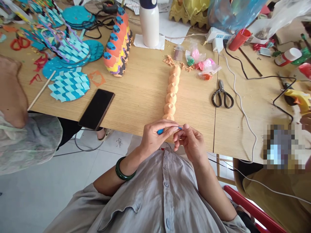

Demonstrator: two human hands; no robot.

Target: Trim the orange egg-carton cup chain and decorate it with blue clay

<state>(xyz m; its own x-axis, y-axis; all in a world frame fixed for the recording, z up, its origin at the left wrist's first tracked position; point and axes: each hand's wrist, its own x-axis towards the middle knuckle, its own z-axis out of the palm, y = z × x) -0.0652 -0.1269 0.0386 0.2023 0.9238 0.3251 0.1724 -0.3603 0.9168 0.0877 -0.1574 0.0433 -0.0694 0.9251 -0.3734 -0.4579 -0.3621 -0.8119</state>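
My left hand (157,134) is closed around a small lump of blue clay (159,131), which shows between its fingers and thumb. My right hand (191,142) meets it at the table's front edge, thumb and forefinger pinched on a bit of the blue clay, the other fingers curled. Just beyond my hands lies a strip of peach-orange bumps (171,94), seemingly cut from an egg carton, running away from me. At its far end are orange crumbs (168,60) and small plastic bags of coloured clay (206,66).
Black scissors (222,95) lie to the right, beside a white cable (239,97). On the left are a phone (97,108), a painted orange carton piece (118,42) and blue paper-scaled discs (70,84). A white bottle (149,26) stands behind. Other people's arms (11,94) reach in from the sides.
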